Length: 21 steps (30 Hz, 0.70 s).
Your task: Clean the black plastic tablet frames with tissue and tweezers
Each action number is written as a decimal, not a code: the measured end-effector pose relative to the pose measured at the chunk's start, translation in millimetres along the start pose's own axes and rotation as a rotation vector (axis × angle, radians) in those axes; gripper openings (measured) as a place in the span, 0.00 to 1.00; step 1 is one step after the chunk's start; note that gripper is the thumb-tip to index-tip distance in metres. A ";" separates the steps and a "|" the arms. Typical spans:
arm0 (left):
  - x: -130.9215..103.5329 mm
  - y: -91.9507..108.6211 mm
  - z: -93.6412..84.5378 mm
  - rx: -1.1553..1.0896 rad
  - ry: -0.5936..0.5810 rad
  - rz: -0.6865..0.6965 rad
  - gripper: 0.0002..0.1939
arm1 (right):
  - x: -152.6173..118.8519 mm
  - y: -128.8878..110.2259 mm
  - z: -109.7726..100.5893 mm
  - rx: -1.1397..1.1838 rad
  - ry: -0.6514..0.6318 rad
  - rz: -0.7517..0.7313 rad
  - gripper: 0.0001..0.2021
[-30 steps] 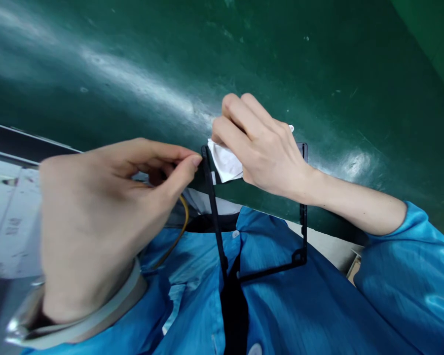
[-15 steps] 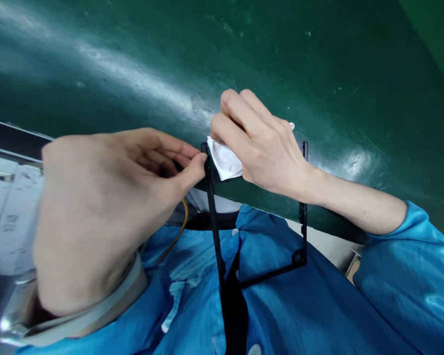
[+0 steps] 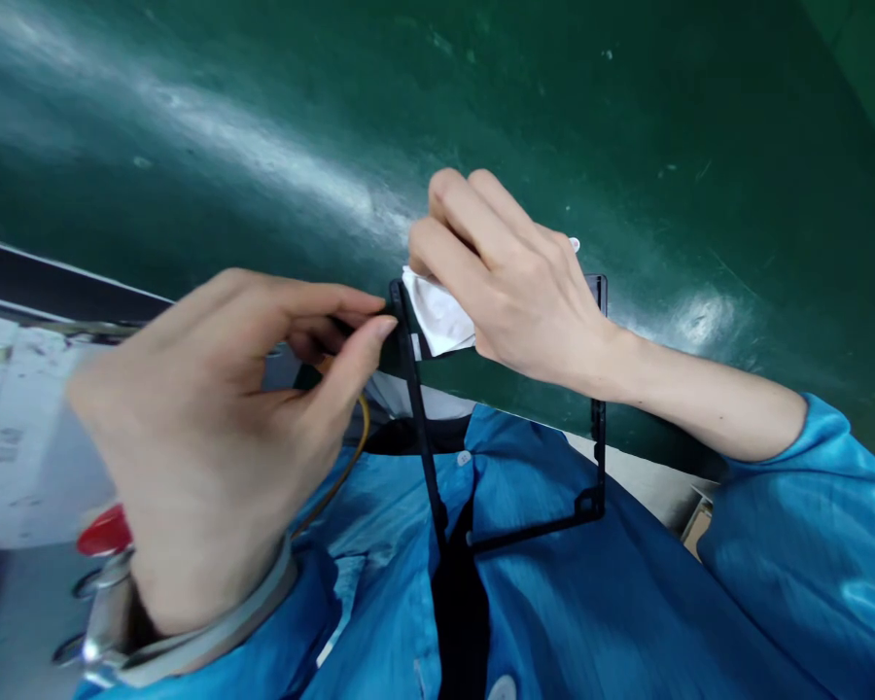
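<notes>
A thin black rectangular frame [image 3: 421, 428] stands tilted in front of my blue jacket, its open middle showing the jacket and green surface. My right hand [image 3: 510, 277] is closed with curled fingers over the frame's far side, holding a crumpled white cloth [image 3: 441, 316] against it. My left hand [image 3: 226, 408] has thumb and index finger pinched at the frame's left upper corner; whether anything small is between the tips cannot be made out. Just beside them, a small pale strip [image 3: 416, 346] shows on the frame. A grey band [image 3: 211, 632] circles my left wrist.
A glossy green tabletop [image 3: 627, 146] spreads beyond my hands. A yellow cord [image 3: 346, 481] hangs behind my left hand. At the left are a white marked surface [image 3: 29, 418] and a red object [image 3: 106, 531]. A cardboard-coloured item [image 3: 698, 525] shows low at the right.
My left hand has turned and drawn back slightly from the corner, uncovering the pale strip. The frame's upper left end and my right hand have shifted a little left. The red object has come into view.
</notes>
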<state>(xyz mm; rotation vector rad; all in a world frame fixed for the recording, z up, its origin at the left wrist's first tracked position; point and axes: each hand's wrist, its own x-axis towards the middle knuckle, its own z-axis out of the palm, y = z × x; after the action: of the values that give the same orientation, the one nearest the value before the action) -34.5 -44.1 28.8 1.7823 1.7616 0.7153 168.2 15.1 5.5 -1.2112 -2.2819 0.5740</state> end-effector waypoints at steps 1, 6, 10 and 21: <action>0.5 0.3 -0.2 0.029 -0.013 0.044 0.11 | -0.1 0.7 0.6 0.004 0.003 -0.002 0.20; 8.0 0.5 -4.7 0.145 -0.095 0.162 0.12 | 0.0 2.3 -0.4 -0.031 -0.013 -0.055 0.22; 15.8 1.1 -7.3 0.268 -0.147 0.227 0.15 | -0.5 1.6 -1.0 -0.071 -0.024 -0.061 0.23; 19.4 -3.5 -0.9 0.269 -0.163 0.198 0.13 | -0.6 0.0 0.2 -0.085 -0.006 -0.035 0.22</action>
<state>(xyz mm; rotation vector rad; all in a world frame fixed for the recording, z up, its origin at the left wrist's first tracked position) -37.4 -24.7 27.1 2.1517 1.6497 0.4075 168.4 14.6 5.2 -1.2078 -2.3492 0.4734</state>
